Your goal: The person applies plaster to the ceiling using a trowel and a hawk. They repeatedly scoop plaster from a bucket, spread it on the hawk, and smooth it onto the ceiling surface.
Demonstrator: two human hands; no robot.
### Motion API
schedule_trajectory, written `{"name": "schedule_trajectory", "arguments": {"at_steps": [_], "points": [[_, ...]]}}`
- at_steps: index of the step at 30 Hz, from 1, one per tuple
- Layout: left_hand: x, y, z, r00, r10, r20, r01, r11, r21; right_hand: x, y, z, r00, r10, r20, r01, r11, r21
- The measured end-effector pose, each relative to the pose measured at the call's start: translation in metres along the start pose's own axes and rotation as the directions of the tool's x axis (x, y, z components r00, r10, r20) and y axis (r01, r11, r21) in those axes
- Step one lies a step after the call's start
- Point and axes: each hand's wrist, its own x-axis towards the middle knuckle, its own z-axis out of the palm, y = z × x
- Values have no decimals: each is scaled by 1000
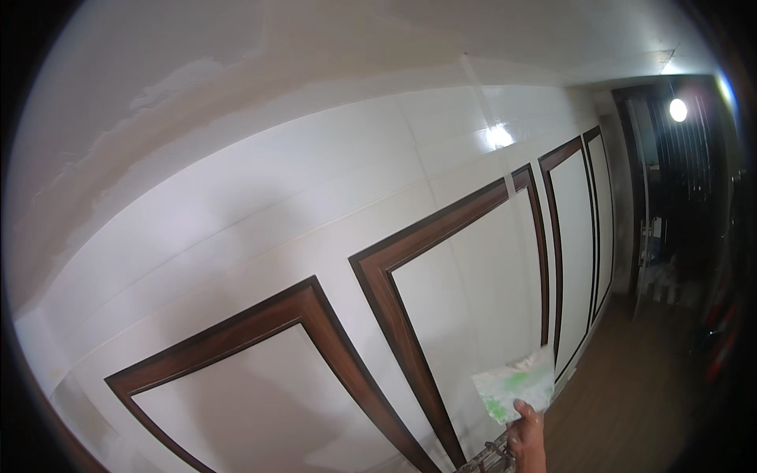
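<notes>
The flat piece (516, 386) that I hold is white with patches of light green. The wall frames (449, 221) are reddish brown with dark, almost black edges, and their inner panels (473, 284) are plain off-white.

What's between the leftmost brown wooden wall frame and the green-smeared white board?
In the head view: white wall strip, the next brown wooden frame, then its cream panel.
</notes>
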Motion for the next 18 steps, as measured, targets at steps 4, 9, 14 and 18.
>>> {"name": "schedule_trajectory", "arguments": {"at_steps": [4, 9, 14, 18], "points": [[-3, -42, -176, 600, 244, -762, -169, 969, 178, 19, 9, 50, 985, 133, 114, -144, 985, 91], [-62, -97, -425, -88, 676, -732, 303, 718, 627, 19, 43, 103, 931, 311, 189, -335, 936, 109], [-99, -94, -590, -278, 742, -610, 296, 670, 681, 6, 65, 127, 939, 320, 128, -330, 942, 65], [-97, -76, -637, -262, 680, -684, 95, 724, 683, 9, 90, 130, 957, 281, 72, -287, 954, 92]]}}
